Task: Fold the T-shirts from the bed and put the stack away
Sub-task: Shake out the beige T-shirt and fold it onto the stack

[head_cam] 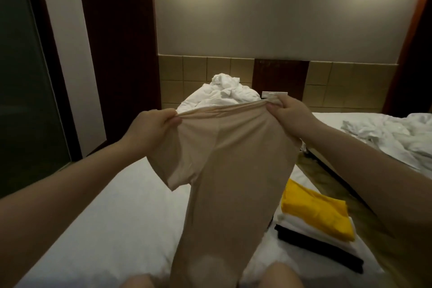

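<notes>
While held aloft: beige T-shirt [224, 159], soft, light, limp.
Grip: top edge is pinched by left hand [149, 128] and right hand [289, 117].
Hold: shoulders are best taken.

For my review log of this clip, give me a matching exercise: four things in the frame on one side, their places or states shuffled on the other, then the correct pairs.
Things
1. beige T-shirt
2. folded yellow T-shirt
3. folded black T-shirt
4. crumpled white bedding

Places or states
A. bottom of the stack on the near bed
B. heaped at the far end of the near bed
C. held up by the left hand and right hand, hanging down
D. top of the stack

Pairs: 1-C, 2-D, 3-A, 4-B
</notes>
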